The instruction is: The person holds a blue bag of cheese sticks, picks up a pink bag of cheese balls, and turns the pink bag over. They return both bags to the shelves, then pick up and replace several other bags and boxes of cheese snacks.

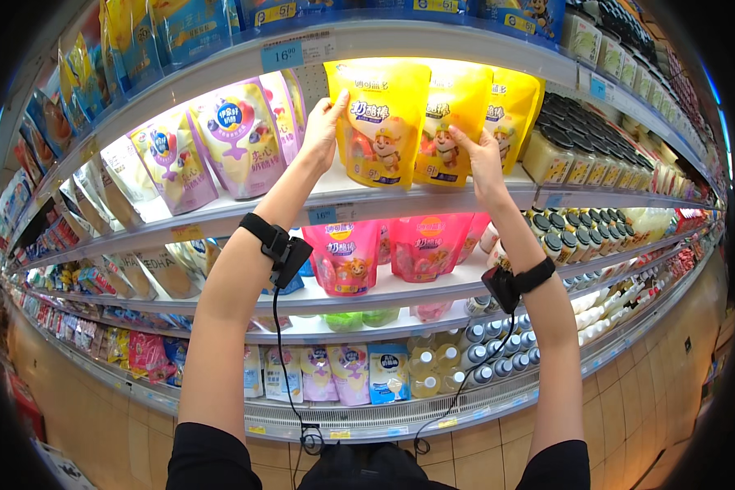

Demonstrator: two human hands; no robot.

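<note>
Yellow cheese-stick pouches [376, 147] stand side by side on a lit store shelf in front of me. My left hand [326, 131] holds the left edge of the front yellow pouch, thumb on its face. My right hand [481, 153] is at the yellow pouch beside it [444, 165], with a finger on its face and the rest near its right edge. Another yellow pouch [514, 116] stands behind my right hand. Purple-and-white pouches [239, 141] stand to the left of my left hand.
The shelf edge [380, 205] runs below my hands, and another shelf edge [429, 40] is above them. Black-lidded jars [551, 153] stand at right. Pink pouches [343, 257] are one shelf lower. Cables [285, 361] hang from devices on both forearms.
</note>
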